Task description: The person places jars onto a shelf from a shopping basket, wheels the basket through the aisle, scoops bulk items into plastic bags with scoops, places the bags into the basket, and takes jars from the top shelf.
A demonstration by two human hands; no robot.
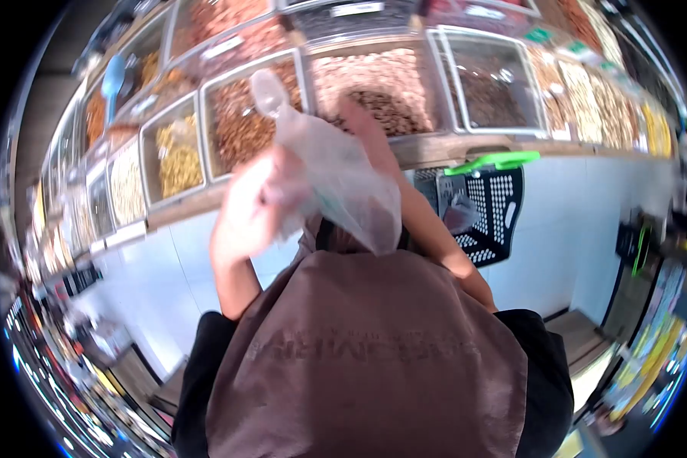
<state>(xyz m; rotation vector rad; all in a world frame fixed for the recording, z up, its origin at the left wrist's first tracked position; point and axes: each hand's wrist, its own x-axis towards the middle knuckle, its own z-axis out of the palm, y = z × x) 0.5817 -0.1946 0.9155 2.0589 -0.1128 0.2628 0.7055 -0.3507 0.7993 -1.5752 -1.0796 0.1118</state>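
Note:
My left hand (263,195), smeared by motion, is closed on a thin translucent plastic bag (355,187) that hangs in front of my chest. A pale clear scoop (269,93) sticks up just above this hand, over a bin of brown pieces (244,126). Whether the same hand grips its handle cannot be made out. My right hand (362,126) reaches past the bag into a bin of pinkish and brown nuts or beans (378,84). Blur and the bag hide its fingers.
Rows of clear food bins stand ahead, including one of yellow pieces (179,156) and a lidded dark one (488,88). A blue scoop (113,80) rests at left. A black basket (492,210) with a green handle (496,162) is below the counter, right.

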